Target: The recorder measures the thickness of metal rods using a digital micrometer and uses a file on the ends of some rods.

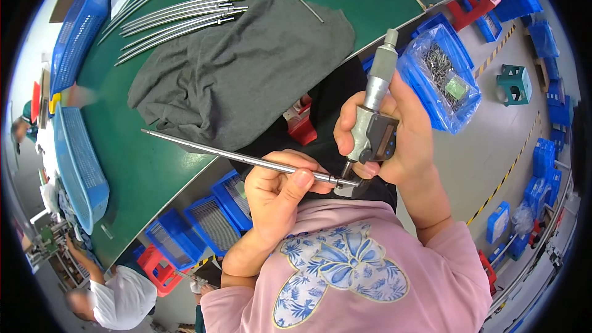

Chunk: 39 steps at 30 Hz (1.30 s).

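left hand: closed around long steel rod, off the green table's near edge | right hand: grips digital micrometer, its jaws over the rod's end | grey cloth, more rods near table's far edge

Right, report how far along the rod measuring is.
Done: cannot tell; nothing marks checked rods. In hand: left hand holds one metal rod, its tip in the digital micrometer gripped by right hand. Left: perhaps the rod pile on the grey cloth.
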Motion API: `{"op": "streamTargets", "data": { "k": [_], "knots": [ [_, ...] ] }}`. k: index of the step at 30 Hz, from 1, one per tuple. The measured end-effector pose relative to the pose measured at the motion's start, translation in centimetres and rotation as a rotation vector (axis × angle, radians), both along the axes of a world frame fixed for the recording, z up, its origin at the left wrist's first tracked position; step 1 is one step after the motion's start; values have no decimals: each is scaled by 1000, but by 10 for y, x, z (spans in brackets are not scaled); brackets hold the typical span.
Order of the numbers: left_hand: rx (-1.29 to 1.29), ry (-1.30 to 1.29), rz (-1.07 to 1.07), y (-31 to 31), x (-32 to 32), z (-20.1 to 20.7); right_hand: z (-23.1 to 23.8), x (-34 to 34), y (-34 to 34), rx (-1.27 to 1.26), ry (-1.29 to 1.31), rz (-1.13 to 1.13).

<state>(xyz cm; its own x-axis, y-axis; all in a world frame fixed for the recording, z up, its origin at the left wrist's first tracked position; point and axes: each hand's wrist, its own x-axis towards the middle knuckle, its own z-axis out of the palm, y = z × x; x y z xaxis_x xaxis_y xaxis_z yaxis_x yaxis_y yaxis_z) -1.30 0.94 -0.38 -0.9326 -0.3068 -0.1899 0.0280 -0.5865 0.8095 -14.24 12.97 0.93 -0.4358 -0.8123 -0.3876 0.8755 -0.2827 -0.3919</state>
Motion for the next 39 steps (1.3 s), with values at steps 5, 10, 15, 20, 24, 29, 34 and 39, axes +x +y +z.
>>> {"op": "streamTargets", "data": {
  "k": [5, 10, 15, 20, 24, 29, 34, 39],
  "knots": [
    [6, 14, -25, 0, 1, 3, -2, 1, 0, -5, -46, 2],
    [1, 0, -34, -2, 1, 2, -3, 0, 0, 1, -46, 3],
    [8, -9, -34, -1, 2, 2, -4, 1, -1, -50, -48, 22],
    [-28, 7, -11, -1, 3, 3, -4, 1, -1, -22, -69, 20],
    [-52, 27, -11, -1, 2, 2, -4, 2, -1, -44, -77, 1],
    [-45, 21, -18, -1, 1, 2, -3, 2, 0, -33, -2, -9],
    [-39, 23, -17, -1, 2, 2, -4, 3, -1, -16, -36, 3],
    [-52, 31, -25, -2, 2, 2, -2, 4, -1, -46, 9, 2]
  ]
}}
